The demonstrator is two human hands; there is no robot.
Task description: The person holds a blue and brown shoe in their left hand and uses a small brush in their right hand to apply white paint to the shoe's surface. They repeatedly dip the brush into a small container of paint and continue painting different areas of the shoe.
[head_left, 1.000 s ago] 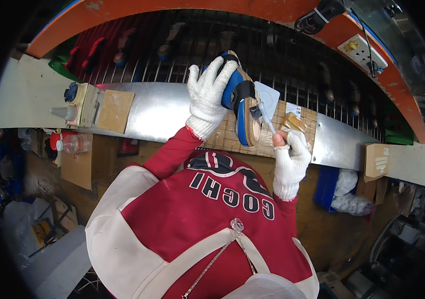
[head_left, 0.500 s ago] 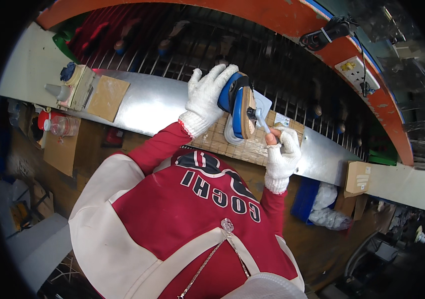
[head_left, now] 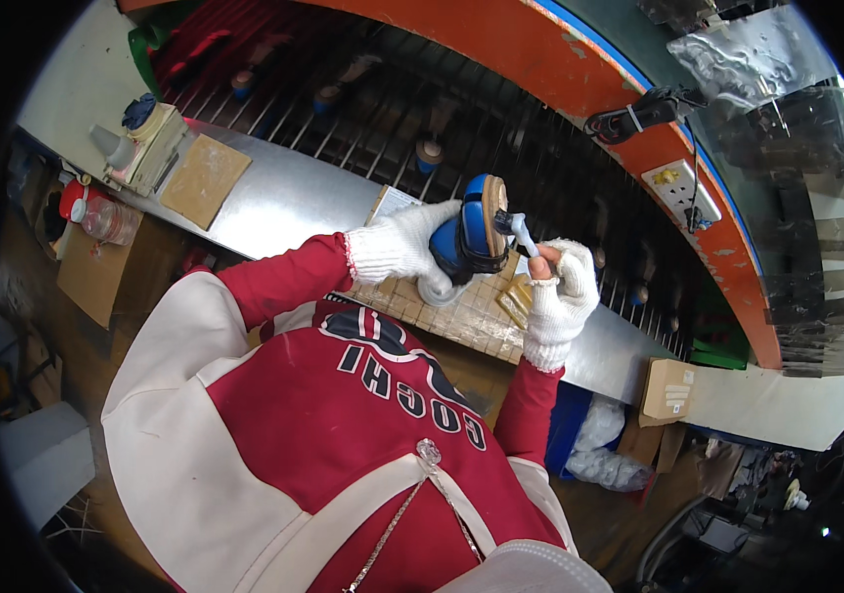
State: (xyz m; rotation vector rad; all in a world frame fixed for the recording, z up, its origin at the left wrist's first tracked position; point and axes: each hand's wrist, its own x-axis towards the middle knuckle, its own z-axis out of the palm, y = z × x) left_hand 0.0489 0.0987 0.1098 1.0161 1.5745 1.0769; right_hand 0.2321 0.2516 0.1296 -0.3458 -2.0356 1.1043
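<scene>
Head view: bench (head_left: 288,210) beneath blue shoe (head_left: 474,223) borders barred rack (head_left: 367,143).

Held aloft at 1 o'clock: blue shoe (head_left: 477,229), black-strapped, turned sideways, tan edge facing 3 o'clock. Just beside that edge: small brush (head_left: 522,233), pale handle slanting toward 5 o'clock, dark tip toward 10.

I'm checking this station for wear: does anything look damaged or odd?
Yes. The right hand wears a white glove, yet bare fingertips show where it holds the white-handled brush. Also, the orange frame beyond the bench has chipped paint, showing pale patches.
</scene>
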